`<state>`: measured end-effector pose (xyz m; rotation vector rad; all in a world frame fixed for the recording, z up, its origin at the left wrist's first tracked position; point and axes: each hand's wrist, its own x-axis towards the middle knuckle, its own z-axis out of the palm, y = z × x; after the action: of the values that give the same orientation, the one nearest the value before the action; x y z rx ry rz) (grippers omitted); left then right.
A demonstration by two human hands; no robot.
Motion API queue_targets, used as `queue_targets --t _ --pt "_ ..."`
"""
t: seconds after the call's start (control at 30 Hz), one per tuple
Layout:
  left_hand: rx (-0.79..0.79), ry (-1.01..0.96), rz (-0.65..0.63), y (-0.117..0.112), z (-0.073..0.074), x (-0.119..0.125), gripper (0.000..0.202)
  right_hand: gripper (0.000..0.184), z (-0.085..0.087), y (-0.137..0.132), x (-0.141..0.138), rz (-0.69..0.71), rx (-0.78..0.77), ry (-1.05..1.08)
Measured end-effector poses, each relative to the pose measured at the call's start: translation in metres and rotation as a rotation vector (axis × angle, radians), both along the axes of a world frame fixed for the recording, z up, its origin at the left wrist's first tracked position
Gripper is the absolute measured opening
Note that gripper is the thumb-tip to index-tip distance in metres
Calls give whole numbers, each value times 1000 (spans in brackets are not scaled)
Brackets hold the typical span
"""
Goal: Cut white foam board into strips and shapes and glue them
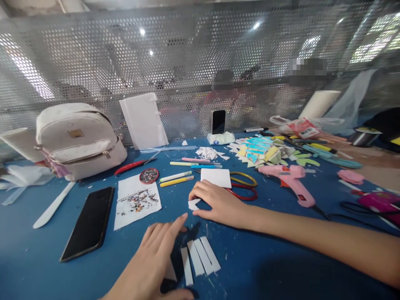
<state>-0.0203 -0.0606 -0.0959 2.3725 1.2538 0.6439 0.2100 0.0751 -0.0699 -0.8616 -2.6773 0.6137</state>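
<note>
My right hand (218,202) lies on the blue table (268,266), fingers curled, pinching a small white foam piece (193,204) at its fingertips. My left hand (150,262) rests flat near the front edge with fingers stretched out, beside three white foam strips (200,258) lying side by side. Part of another white piece shows under the left palm. A white foam square (216,177) and red-handled scissors (245,191) lie just behind the right hand.
A black phone (89,223), a white sheet with beads (137,202), a bead dish (149,175), coloured sticks (176,179), a pink glue gun (292,181), a pile of coloured foam bits (262,152) and a beige backpack (78,139) surround the hands. A perforated metal screen (187,62) backs the table.
</note>
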Motion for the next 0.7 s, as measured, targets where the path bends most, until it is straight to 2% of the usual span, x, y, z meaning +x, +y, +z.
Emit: queue_targets --t 0.1,0.17,0.27,0.33,0.4,0.47,0.57,0.7 --pt "-22 31 78 -6 9 -12 114 16 6 -1 6 36 -18 -9" --pt "-49 55 150 -12 15 -20 102 17 12 -5 16 78 -45 -19" --pt "-77 52 187 -17 19 -28 66 21 18 -17 32 119 -134 -54" --pt "-98 42 157 -16 17 -29 42 25 20 -26 39 120 -207 -87" --pt "-119 39 122 -13 15 -28 27 32 21 -35 46 110 -253 -106" --pt "-137 35 93 -10 14 -27 20 36 23 -43 53 80 -267 -99" --pt "-144 31 45 -5 12 -29 19 30 26 -51 73 0 -248 -92" --pt "-223 27 61 -4 12 -34 19 23 21 -63 119 -155 -129 -109"
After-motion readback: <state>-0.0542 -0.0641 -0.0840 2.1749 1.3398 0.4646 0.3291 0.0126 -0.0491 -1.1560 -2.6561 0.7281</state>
